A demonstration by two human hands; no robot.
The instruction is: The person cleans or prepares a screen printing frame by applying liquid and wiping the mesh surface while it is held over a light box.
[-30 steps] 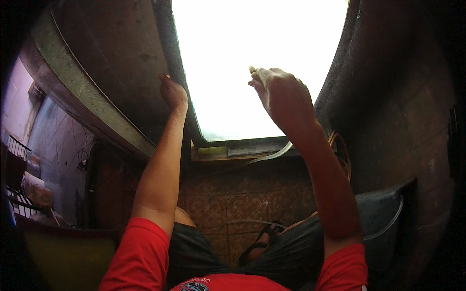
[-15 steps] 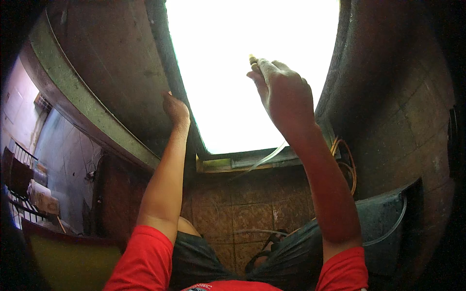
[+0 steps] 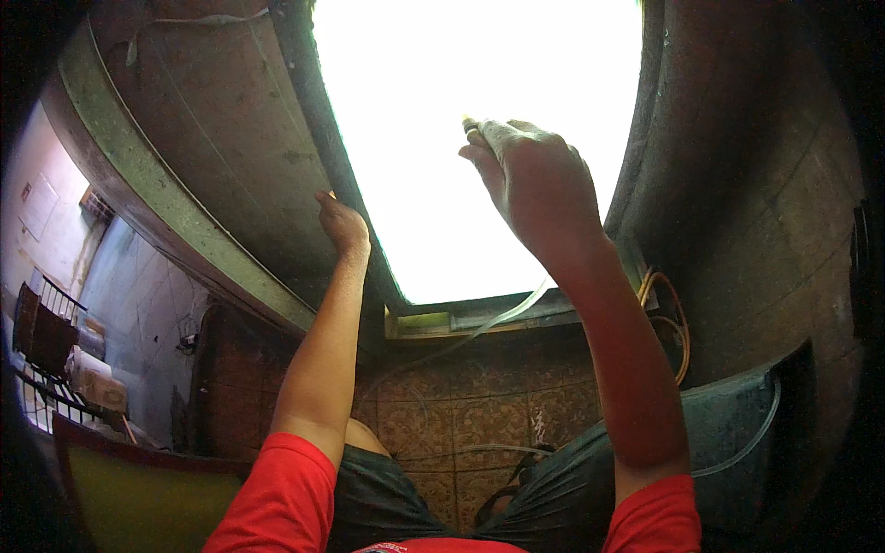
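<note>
Since the earlier frame, the small, stubby pale-yellow piece (image 3: 469, 127) shifts slightly left/down, upper centre. Bare right hand (image 3: 546, 180) pinches it thumb-to-finger, likely to keep its tip exposed against the glowing white rectangular panel (image 3: 433, 221). Bare left hand (image 3: 347, 225), also lower, sits by panel's dark left border (image 3: 318, 101), maybe for steadying; can't tell finger state or contact.

Floor (image 3: 419, 429) covered in brown patterned tiles. Thin pale tube (image 3: 489, 448) seen stretched across it; dark-sandalled foot (image 3: 501, 504) planted there, partly hidden by shorts (image 3: 553, 479). Bright white panel (image 3: 461, 221) edged by dark frame (image 3: 336, 147); surface washed out by glare.
</note>
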